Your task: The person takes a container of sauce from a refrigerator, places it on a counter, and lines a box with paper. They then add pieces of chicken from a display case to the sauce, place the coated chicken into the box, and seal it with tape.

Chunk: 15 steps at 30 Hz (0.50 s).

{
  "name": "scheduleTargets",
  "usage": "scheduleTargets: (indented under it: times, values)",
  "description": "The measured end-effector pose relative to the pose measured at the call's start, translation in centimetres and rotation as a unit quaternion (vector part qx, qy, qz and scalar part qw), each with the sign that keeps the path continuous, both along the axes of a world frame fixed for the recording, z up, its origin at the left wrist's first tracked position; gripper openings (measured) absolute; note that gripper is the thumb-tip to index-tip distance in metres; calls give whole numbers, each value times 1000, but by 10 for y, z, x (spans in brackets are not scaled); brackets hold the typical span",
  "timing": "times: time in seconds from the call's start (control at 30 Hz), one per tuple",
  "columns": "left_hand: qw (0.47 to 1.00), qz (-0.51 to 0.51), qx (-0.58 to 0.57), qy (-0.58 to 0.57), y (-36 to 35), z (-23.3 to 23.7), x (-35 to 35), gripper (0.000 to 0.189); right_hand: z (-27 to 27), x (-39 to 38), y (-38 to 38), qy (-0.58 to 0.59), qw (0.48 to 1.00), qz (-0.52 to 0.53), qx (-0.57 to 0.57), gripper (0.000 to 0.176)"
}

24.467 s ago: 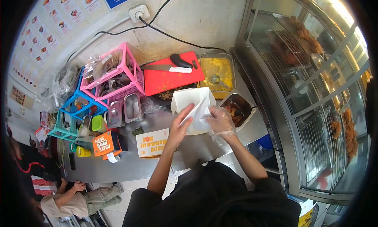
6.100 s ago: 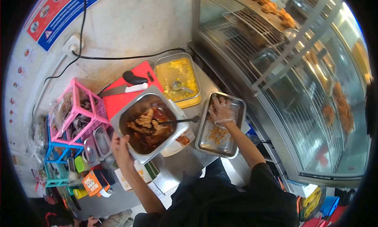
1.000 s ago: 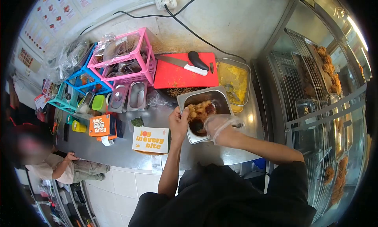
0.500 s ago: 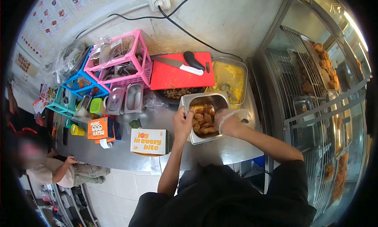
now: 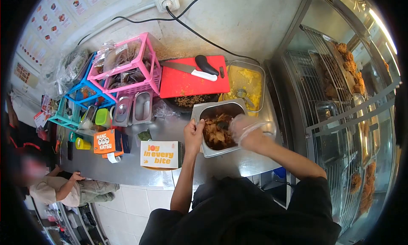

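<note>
My left hand [image 5: 194,136] grips the left rim of a deep steel container [image 5: 225,153], its thumb over the edge. Brown, sauced food pieces [image 5: 217,132] lie inside, with a dark shape among them that I cannot make out. My right hand [image 5: 247,132], in a clear plastic glove, is over the container's right side; its fingers are smeared by motion. Behind the container, a red cutting board [image 5: 182,81] bears a knife with a white handle [image 5: 205,75] and a black curved object [image 5: 206,65]. A tray of yellow food [image 5: 246,81] stands at the back right.
Left of the container are a white box [image 5: 160,154], an orange box [image 5: 108,142], small steel pans [image 5: 143,107] and pink baskets [image 5: 148,66]. A glass cabinet with racks of fried food [image 5: 349,64] stands on the right. Another person [image 5: 63,187] is at the far left.
My right hand has moved slightly within the container's right side. The food pieces have shifted, and a dark shape shows among them. My left hand still holds the rim.
</note>
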State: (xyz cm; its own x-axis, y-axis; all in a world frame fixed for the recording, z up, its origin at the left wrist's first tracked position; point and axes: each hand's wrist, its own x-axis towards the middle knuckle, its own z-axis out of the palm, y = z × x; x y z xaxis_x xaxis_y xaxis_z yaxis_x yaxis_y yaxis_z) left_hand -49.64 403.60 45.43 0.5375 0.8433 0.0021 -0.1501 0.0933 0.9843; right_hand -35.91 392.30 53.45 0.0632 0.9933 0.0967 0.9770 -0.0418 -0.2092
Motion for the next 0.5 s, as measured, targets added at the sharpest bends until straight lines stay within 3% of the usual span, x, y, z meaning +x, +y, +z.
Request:
scheduleTargets:
  times: [0.07,0.13,0.2,0.23,0.33,0.37,0.43,0.5]
  values:
    - [1000,-5,-8,14,-1,1,-3,16,20,1,4,-8,981,-173,-86,13]
    - [999,-35,-2,4,2,2,2,16,-19,2,8,-35,990,-130,-36,13]
    - [999,-28,9,34,5,1,1,16,-47,-13,11,-41,992,-78,-85,12]
    - [997,-22,22,68,9,0,-1,16,-40,-16,1,-6,999,-26,-38,11]
    - [995,-18,34,94,18,-14,-9,17,7,-14,-19,10,999,-25,-17,10]
    - [995,-15,30,95,18,-13,-8,17,5,-15,-18,11,1000,-22,-20,10]
    - [1000,-26,-14,-11,15,-8,-1,18,-6,-17,-14,-22,998,9,-54,11]
    - [999,-37,-25,-18,7,-10,3,18,-23,-11,2,-28,997,-31,-57,12]
